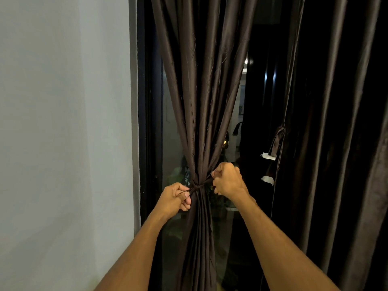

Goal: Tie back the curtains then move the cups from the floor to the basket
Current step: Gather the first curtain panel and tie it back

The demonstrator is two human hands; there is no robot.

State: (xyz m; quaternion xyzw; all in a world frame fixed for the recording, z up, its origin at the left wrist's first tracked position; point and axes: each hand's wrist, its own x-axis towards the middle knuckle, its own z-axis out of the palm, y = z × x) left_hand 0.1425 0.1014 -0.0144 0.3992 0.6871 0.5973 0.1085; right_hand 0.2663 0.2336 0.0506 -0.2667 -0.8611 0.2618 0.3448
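Your left hand [174, 198] has its fingers curled tight, pinching one end of the thin dark brown cloth tie [198, 186]. Your right hand [227, 181] is a closed fist round the other end. The tie goes around the shiny dark brown curtain [201, 101] and squeezes its long soft folds into a bunch between your hands. The curtain hangs in front of the dark glass door [171, 127], near the smooth white wall [63, 122]. A second dark curtain [340, 122] hangs loose on the right.

The floor is out of sight, below the hanging curtain [201, 101] and the glass door [174, 143]; what lies on it cannot be told.
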